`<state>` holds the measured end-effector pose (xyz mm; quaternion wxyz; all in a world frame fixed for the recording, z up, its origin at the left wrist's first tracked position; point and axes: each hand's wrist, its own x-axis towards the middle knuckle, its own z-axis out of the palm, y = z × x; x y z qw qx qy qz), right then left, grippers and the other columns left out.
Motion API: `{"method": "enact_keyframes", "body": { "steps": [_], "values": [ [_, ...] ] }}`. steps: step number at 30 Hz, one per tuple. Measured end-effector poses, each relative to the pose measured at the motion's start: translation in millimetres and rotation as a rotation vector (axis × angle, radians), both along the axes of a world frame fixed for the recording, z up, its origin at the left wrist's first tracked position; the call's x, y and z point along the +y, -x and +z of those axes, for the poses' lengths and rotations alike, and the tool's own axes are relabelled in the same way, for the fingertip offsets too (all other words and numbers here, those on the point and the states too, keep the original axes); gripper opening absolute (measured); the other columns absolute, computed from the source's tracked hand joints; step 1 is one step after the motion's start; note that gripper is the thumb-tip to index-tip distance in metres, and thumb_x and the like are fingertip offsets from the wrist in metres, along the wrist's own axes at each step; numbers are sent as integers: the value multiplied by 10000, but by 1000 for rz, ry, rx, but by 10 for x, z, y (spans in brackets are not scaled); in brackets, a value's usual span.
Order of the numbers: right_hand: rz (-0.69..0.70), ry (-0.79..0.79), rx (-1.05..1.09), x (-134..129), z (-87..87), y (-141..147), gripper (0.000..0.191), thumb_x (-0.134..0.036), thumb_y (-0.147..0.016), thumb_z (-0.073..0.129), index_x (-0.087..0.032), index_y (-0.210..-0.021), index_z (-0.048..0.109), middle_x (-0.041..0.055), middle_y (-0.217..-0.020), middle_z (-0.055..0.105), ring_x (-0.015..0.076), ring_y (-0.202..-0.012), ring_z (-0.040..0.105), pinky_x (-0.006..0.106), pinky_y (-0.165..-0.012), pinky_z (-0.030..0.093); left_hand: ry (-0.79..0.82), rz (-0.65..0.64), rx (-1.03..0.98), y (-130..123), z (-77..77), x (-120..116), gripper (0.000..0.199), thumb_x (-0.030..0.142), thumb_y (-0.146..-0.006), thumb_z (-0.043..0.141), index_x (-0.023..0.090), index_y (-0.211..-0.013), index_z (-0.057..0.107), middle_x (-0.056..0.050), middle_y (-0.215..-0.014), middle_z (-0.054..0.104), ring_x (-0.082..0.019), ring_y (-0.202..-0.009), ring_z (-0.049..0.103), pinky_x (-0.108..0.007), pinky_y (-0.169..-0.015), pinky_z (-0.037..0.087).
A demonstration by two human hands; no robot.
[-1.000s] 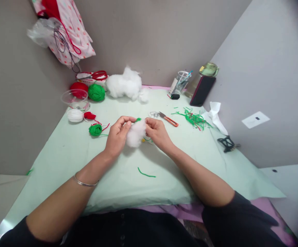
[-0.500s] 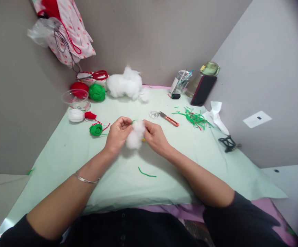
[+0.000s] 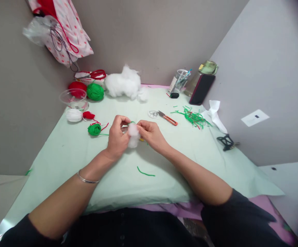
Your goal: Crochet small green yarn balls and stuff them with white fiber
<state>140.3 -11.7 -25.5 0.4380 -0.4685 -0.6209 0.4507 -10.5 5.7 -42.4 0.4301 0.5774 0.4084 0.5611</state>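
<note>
Lettering on the white label [image 3: 173, 84] of the clear cup [image 3: 181, 85] was too small to read, as was the print on the red-and-white packet [image 3: 97, 82] beneath the red-handled scissors [image 3: 98, 74]. Reddish print also marked the clear plastic tub [image 3: 80, 106], its words illegible. The cup stood at the back of the desk [image 3: 113, 188] and held several slender implements, one of them blue-tipped. The tub stood at the left, in front of a red yarn ball [image 3: 78, 85]; its contents could not be made out. A green-lidded bottle [image 3: 208, 67] stood behind a tilted smartphone [image 3: 203, 89]. A round clear case [image 3: 153, 114] lay just beside the orange-handled thread snips [image 3: 168, 118]; its contents were indistinct. The tuft of white fibre stuffing [image 3: 133, 135] was fluffy, rounded and slightly blurred, with a bit of green yarnwork [image 3: 132, 122] showing at its upper edge. It was located between the two hands, above the middle of the desk. The grip of the left hand [image 3: 118, 139] pinched its left side between thumb and fingers; that of the right hand [image 3: 151, 134] pinched its right side with the fingertips. A loose green yarn strand [image 3: 146, 173] lay toward the desk's front edge.
</note>
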Motion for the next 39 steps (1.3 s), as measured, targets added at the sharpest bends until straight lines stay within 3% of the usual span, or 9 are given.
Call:
{"method": "enact_keyframes", "body": {
  "steps": [5, 8, 11, 14, 23, 30, 35, 39],
  "values": [
    [-103, 3, -34, 7, 70, -15, 193, -338, -795, 610, -190, -683, 556, -81, -517, 409, 83, -504, 307, 253, -499, 215, 15, -64, -13, 39, 64, -12, 165, 237, -799, 676, 197, -945, 610, -32, -954, 661, -171, -890, 634, -285, -800, 502],
    [-148, -15, -65, 0, 108, -26, 196, -330, -775, 599, -191, -649, 543, -82, -515, 383, 80, -506, 289, 258, -500, 199, 92, -143, -66, 59, 109, -14, 204, 318, -829, 704, 191, -972, 633, -35, -945, 679, -159, -816, 632, -269, -719, 498],
    [-153, -16, -90, 3, 124, -48, 199, -325, -765, 599, -198, -630, 525, -83, -515, 361, 83, -509, 278, 261, -501, 196, 183, -206, -122, 70, 136, -3, 266, 359, -781, 769, 191, -931, 626, -15, -884, 661, -140, -733, 606, -250, -641, 479],
    [-135, -44, -142, 4, 126, -76, 183, -314, -780, 585, -206, -647, 521, -79, -514, 376, 94, -507, 299, 262, -510, 220, 201, -243, -114, 73, 138, 18, 305, 330, -724, 812, 190, -903, 609, -1, -870, 631, -134, -757, 596, -247, -676, 482],
    [-72, -287, -543, -118, 113, 14, 44, -211, -828, 495, -233, -796, 475, -54, -600, 434, 131, -566, 351, 276, -612, 278, 101, -72, -67, -5, 25, 57, 236, 234, -713, 720, 215, -841, 523, 24, -804, 552, -130, -709, 537, -257, -661, 445],
    [-95, -153, -247, -100, 143, 22, 175, -327, -895, 535, -218, -758, 526, -68, -570, 412, 116, -562, 349, 261, -578, 286, 41, -18, -78, -36, 47, -24, 223, 291, -797, 706, 221, -905, 524, -1, -888, 581, -136, -734, 567, -258, -648, 449],
    [-224, -153, -205, -29, 146, -36, 220, -355, -844, 609, -210, -695, 536, -70, -560, 365, 106, -559, 314, 269, -547, 227, 79, -142, -116, -32, 119, -100, 237, 351, -843, 704, 226, -947, 531, 1, -891, 589, -123, -681, 562, -246, -589, 444],
    [-234, -186, -237, -15, 166, -86, 249, -364, -861, 598, -209, -679, 527, -65, -552, 376, 107, -551, 316, 276, -551, 231, 125, -227, -166, -37, 135, -109, 321, 362, -791, 772, 233, -943, 520, 0, -911, 589, -131, -731, 587, -239, -603, 473]
  ]
}}
